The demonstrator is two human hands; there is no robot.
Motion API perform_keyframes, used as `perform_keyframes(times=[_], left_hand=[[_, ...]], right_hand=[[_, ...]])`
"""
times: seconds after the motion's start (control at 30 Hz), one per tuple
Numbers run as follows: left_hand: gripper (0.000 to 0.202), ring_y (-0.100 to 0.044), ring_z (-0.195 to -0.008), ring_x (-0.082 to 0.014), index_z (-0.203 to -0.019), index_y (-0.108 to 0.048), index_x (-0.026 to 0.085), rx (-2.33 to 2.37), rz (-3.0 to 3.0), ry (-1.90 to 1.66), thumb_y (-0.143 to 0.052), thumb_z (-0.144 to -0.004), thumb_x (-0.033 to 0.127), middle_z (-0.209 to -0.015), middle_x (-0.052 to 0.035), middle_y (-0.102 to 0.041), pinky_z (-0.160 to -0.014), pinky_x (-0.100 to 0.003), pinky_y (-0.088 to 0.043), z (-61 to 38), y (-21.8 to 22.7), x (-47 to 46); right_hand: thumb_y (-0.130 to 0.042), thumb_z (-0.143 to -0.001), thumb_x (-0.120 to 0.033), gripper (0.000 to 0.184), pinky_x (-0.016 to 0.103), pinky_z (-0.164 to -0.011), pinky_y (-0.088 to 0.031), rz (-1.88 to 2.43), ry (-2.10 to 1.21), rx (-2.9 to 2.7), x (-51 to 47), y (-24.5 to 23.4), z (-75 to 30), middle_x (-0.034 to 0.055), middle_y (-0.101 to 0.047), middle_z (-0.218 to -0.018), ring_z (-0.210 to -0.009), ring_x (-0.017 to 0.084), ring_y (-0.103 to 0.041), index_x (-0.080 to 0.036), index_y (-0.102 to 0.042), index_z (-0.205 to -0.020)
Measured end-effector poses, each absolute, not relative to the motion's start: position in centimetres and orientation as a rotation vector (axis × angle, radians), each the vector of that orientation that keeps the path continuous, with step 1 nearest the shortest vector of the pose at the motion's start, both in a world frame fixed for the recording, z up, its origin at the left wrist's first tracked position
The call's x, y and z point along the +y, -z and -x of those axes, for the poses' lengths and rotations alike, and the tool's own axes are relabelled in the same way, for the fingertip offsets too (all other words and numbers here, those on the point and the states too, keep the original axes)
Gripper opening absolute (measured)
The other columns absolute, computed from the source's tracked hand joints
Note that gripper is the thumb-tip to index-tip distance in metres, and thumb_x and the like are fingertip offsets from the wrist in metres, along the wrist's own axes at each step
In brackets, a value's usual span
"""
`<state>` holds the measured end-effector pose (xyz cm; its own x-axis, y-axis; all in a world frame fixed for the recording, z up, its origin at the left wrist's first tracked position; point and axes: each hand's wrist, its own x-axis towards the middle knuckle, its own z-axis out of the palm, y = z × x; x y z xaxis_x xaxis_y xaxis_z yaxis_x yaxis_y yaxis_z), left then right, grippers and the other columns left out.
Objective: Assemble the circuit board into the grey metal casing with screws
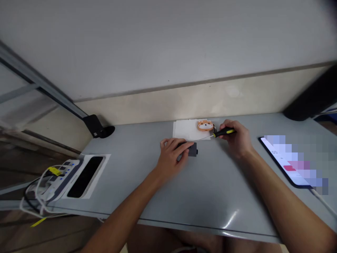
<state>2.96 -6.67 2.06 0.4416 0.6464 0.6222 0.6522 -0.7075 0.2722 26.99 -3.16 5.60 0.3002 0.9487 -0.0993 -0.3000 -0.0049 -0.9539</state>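
My left hand (pixel 172 153) is closed around a small dark grey block (pixel 192 150) that rests on the grey table (pixel 210 189), fingers pressed on its top and side. My right hand (pixel 235 137) grips a screwdriver (pixel 223 132) with a black and yellow handle. Its thin metal shaft slants down and left, with the tip at the block. Just behind the screwdriver lies a small orange animal-face item (pixel 205 125) on a white sheet (pixel 185 129).
A phone (pixel 283 160) with a lit screen lies at the right, its white cable running off the front edge. A power strip (pixel 56 179) with cables sits by a black cable slot (pixel 85 176) at the left. A black clamp base (pixel 98 128) stands at the back left.
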Motion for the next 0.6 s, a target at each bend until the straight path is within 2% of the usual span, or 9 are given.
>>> perform_keyframes(times=[0.17, 0.3, 0.47, 0.6], left_hand=[[0.030, -0.066, -0.101, -0.0179, -0.121, -0.071, 0.028, -1.182, 2.660, 1.149, -0.047, -0.105, 0.017, -0.108, -0.0031, -0.075, -0.098, -0.039, -0.037, -3.01, -2.16, -6.69], [0.034, -0.066, -0.102, -0.0189, -0.123, -0.071, 0.030, -1.228, 2.679, 1.118, -0.048, -0.103, 0.014, -0.109, -0.0033, -0.074, -0.099, -0.040, -0.036, -3.05, -2.12, -6.74], [0.035, -0.065, -0.103, -0.0190, -0.124, -0.071, 0.030, -1.235, 2.692, 1.116, -0.047, -0.104, 0.014, -0.109, -0.0033, -0.073, -0.099, -0.040, -0.037, -3.10, -2.06, -6.74], [0.035, -0.065, -0.100, -0.0183, -0.122, -0.072, 0.032, -1.263, 2.702, 1.135, -0.048, -0.104, 0.015, -0.108, -0.0022, -0.073, -0.099, -0.041, -0.037, -3.07, -1.93, -6.61]], right_hand=[[-0.065, -0.059, -0.033, 0.014, 0.024, -0.045, -0.043, 1.166, -1.136, -0.761, -3.11, -5.54, -27.31, 0.0017, -0.058, -0.063, -0.056, 0.014, -0.054, -0.022, -0.057, -0.059], [-0.064, -0.057, -0.032, 0.011, 0.024, -0.043, -0.041, 1.150, -1.128, -0.753, -3.16, -5.66, -27.53, 0.0019, -0.058, -0.062, -0.057, 0.015, -0.054, -0.022, -0.058, -0.057], [-0.066, -0.058, -0.034, 0.013, 0.024, -0.046, -0.046, 1.154, -1.144, -0.757, -3.22, -5.70, -27.67, 0.0016, -0.057, -0.064, -0.059, 0.014, -0.056, -0.022, -0.059, -0.058], [-0.066, -0.054, -0.035, 0.015, 0.023, -0.045, -0.046, 1.149, -1.124, -0.750, -3.21, -5.78, -27.60, 0.0014, -0.056, -0.064, -0.058, 0.014, -0.055, -0.022, -0.059, -0.057]])
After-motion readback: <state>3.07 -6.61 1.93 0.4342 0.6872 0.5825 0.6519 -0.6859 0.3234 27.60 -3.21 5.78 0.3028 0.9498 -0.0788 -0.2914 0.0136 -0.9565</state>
